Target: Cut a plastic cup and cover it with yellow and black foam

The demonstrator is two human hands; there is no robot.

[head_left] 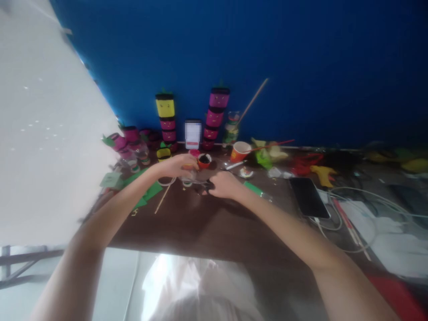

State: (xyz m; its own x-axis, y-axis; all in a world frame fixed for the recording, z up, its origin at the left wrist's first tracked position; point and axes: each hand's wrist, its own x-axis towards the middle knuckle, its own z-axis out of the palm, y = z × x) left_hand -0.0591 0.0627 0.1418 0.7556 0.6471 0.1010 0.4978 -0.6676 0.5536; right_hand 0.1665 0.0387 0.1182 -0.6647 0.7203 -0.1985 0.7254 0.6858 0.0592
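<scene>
Nearer than the orange paper cup [238, 154] and to its left, on the brown surface [187, 227], the right hand [224, 184] curls its fingers round blurred, dark-handled scissors [206, 183]. Left of those, the left hand [177, 166] bends over a small clear container [188, 176]; whether its fingers pinch it, blur hides. Just left of the cup, a small orange pot [204, 161] holds something dark. Behind the cup, a stick [254, 100] rises from a clear bottle [230, 133], its contents indistinct.

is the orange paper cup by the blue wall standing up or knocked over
Upright: the orange paper cup has its white rim facing up, with a thin red stick across it.
</scene>
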